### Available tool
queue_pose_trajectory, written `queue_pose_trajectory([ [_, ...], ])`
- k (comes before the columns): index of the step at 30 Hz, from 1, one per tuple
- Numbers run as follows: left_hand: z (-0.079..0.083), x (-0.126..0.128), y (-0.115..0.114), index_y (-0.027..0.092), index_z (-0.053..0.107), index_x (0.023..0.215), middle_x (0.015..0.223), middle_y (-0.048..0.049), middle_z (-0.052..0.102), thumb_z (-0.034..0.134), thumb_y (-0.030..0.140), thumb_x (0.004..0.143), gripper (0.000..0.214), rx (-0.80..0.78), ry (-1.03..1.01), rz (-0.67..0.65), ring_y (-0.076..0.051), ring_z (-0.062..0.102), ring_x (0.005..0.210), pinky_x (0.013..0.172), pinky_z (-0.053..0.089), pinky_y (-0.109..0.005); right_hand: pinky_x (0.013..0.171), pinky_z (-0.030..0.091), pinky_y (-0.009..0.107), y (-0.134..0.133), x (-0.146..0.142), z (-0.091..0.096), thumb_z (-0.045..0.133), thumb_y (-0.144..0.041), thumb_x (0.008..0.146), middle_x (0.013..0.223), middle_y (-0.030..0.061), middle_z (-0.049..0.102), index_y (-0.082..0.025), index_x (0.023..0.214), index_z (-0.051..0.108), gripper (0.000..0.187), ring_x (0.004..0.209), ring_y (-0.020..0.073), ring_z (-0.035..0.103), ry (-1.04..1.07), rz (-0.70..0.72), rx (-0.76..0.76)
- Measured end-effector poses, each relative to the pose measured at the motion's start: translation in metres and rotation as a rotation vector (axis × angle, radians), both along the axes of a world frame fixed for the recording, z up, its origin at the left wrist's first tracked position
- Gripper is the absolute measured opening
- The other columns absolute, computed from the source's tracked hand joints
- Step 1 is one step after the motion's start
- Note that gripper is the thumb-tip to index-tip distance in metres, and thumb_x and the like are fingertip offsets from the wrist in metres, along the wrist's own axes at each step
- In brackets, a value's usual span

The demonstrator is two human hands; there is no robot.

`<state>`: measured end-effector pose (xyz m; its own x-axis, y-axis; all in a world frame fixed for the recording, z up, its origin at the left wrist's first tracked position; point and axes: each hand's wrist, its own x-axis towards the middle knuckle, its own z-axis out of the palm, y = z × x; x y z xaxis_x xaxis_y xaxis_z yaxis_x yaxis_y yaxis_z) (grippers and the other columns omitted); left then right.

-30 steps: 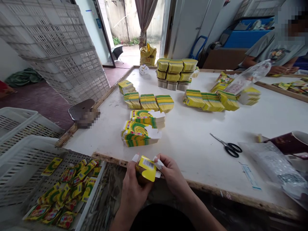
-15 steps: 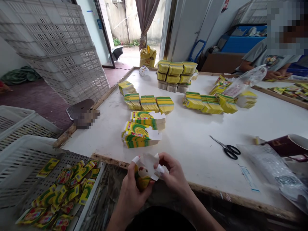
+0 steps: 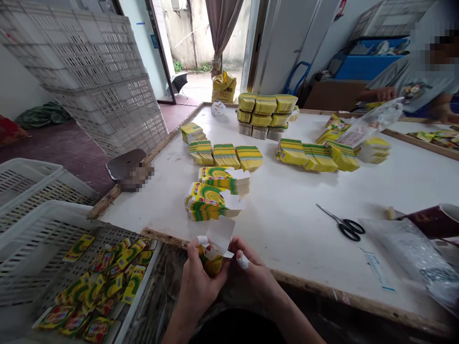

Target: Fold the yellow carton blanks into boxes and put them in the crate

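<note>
A small yellow-and-green carton [image 3: 212,265] with white inner flaps raised is held over the table's near edge. My left hand [image 3: 201,279] is closed around its left side and lower part, thumb along the near face. My right hand [image 3: 256,270] is at the carton's right edge, its fingers curled by the flap and its thumb lifted off the card. White tape wraps a finger of my left hand and the thumb of my right. What is inside the carton is mostly hidden. Just beyond my hands lie two stacks of flat cartons [image 3: 210,198] with white end flaps.
Rows of bundled flat cartons [image 3: 225,156] stand farther back, with a taller pile [image 3: 265,117] behind. Scissors [image 3: 344,224], a bubble-wrap bag [image 3: 412,253] and a dark mug [image 3: 433,220] lie to the right. A white crate [image 3: 138,286] at left holds filled packs [image 3: 96,282]. A co-worker [image 3: 412,81] sits across.
The carton's white flap now stands up higher and more open. My right hand has drawn back a little from the flap, its thumb coming away. The co-worker's hands have moved apart.
</note>
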<state>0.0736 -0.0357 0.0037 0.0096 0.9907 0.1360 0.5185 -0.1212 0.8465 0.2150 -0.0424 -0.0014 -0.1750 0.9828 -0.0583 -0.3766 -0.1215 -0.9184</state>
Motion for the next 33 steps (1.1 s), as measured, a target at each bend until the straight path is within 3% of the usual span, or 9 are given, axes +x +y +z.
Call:
queue_pose_trajectory([
  [3,0.000,0.001,0.000,0.023,0.038,0.116,0.091,-0.0054,0.066,0.066,0.044,0.077,0.052,0.027,0.050,-0.026,-0.023,0.067,0.078,0.068,0.054,-0.036,0.084,0.050,0.036,-0.002,-0.002,0.001,0.069,-0.061,0.077,0.096,0.0059,0.066,-0.025,0.098,0.062,0.042,0.092,0.0233,0.063,0.185,-0.021,-0.104],
  [8,-0.005,-0.002,0.000,0.023,0.037,0.117,0.093,-0.0085,0.068,0.064,0.036,0.078,0.049,0.079,0.198,-0.119,-0.026,0.070,0.081,0.066,0.056,-0.037,0.092,0.048,0.038,0.004,-0.004,0.010,0.068,-0.053,0.081,0.111,0.0071,0.069,-0.025,0.110,0.063,0.041,0.103,0.0244,0.062,0.059,-0.089,-0.078],
  [15,-0.004,0.000,-0.003,0.024,0.031,0.118,0.102,-0.0111,0.066,0.063,0.021,0.075,0.054,0.132,0.301,-0.287,-0.028,0.070,0.088,0.071,0.057,-0.039,0.073,0.049,0.029,0.013,0.005,0.020,0.075,-0.041,0.075,0.084,0.0036,0.070,-0.017,0.094,0.068,0.031,0.077,0.0189,0.064,-0.047,0.016,-0.134],
  [18,-0.002,0.000,0.000,0.023,0.028,0.121,0.105,-0.0132,0.067,0.060,0.020,0.075,0.057,0.016,0.295,-0.314,-0.030,0.070,0.093,0.073,0.057,-0.042,0.085,0.049,0.034,0.009,0.008,0.019,0.059,-0.038,0.088,0.100,0.0064,0.069,-0.018,0.109,0.065,0.029,0.092,0.0211,0.063,-0.257,0.022,0.019],
  [21,-0.005,-0.002,0.006,0.023,0.022,0.125,0.105,-0.0140,0.069,0.057,0.020,0.077,0.060,-0.090,0.207,-0.353,-0.030,0.070,0.091,0.073,0.057,-0.043,0.103,0.043,0.039,0.001,0.007,0.016,0.056,-0.022,0.088,0.128,0.0120,0.057,-0.020,0.134,0.051,0.046,0.117,0.0245,0.056,-0.548,0.040,0.226],
  [24,-0.013,-0.003,0.010,0.024,0.016,0.131,0.122,-0.0182,0.062,0.055,0.019,0.079,0.065,-0.063,0.148,-0.359,-0.030,0.067,0.105,0.084,0.056,-0.048,0.107,0.043,0.038,-0.004,0.004,0.010,0.051,-0.004,0.081,0.139,0.0147,0.049,-0.021,0.144,0.041,0.066,0.126,0.0250,0.052,-0.682,0.084,0.373],
  [26,-0.017,-0.004,0.010,0.024,0.015,0.135,0.134,-0.0209,0.051,0.057,0.019,0.079,0.071,-0.018,0.154,-0.289,-0.032,0.059,0.119,0.094,0.052,-0.051,0.106,0.044,0.037,-0.003,0.004,0.004,0.046,-0.001,0.082,0.140,0.0137,0.050,-0.023,0.143,0.043,0.065,0.126,0.0239,0.053,-0.691,0.050,0.433],
  [30,-0.015,-0.006,0.008,0.019,0.028,0.133,0.137,-0.0195,0.042,0.064,0.015,0.072,0.071,0.099,0.285,-0.171,-0.036,0.043,0.131,0.105,0.041,-0.059,0.102,0.049,0.035,0.004,0.014,-0.009,0.044,-0.004,0.086,0.135,0.0134,0.057,-0.023,0.141,0.048,0.058,0.122,0.0227,0.058,-0.719,-0.134,0.446],
  [33,-0.009,-0.012,0.009,0.021,0.039,0.123,0.120,-0.0124,0.053,0.061,0.014,0.074,0.054,0.078,0.271,-0.201,-0.030,0.053,0.115,0.098,0.047,-0.054,0.108,0.044,0.040,0.007,0.023,-0.018,0.047,-0.006,0.087,0.149,0.0151,0.045,-0.023,0.148,0.039,0.064,0.136,0.0266,0.046,-0.819,-0.108,0.516],
])
